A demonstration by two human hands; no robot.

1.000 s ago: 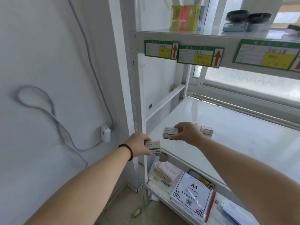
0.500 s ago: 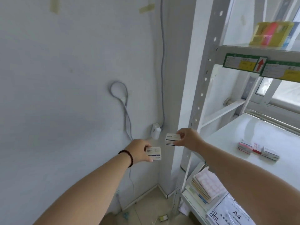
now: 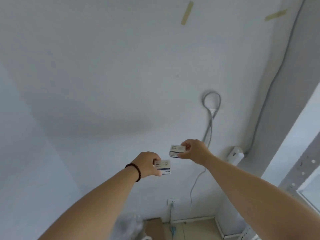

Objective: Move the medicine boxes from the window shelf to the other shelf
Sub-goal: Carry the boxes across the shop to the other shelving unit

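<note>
Change since a second ago: the view has swung left, away from the window shelf. Its white deck and the boxes left on it are out of sight; only a perforated shelf upright point(image 3: 304, 163) shows at the right edge. Bare white wall point(image 3: 103, 84) now fills the frame.

Left to right:
- Left hand point(image 3: 147, 164), black bead bracelet point(image 3: 136, 172) at the wrist. Thumb and fingers pinch a small white medicine box point(image 3: 163, 167), printed face toward the camera, held in the air with nothing under it. Same grip as a second ago.
- Right hand point(image 3: 194, 151), slightly higher and just beside the left. It pinches a second white medicine box point(image 3: 177, 151) by its right end. This may be two thin boxes stacked; cannot tell. The two hands' boxes are near each other, not touching.
- Behind the right hand: a looped grey cable point(image 3: 211, 108) on the wall, a white wall adapter point(image 3: 235, 154) and, lower down, a wall socket point(image 3: 173, 200).
- Two strips of tape point(image 3: 187, 13) high on the wall.
- Floor at the bottom edge, with some blurred clutter I cannot identify.

Judgement: pick-up is done for this pair and the carry is under way, with the turn toward the other shelf partly made. That shelf is not in view, so the place for setting down cannot be judged. More boxes stayed on the window shelf half a second ago, so further trips seem likely. Both grips are fingertip pinches; a knock against the upright could slip a box.
</note>
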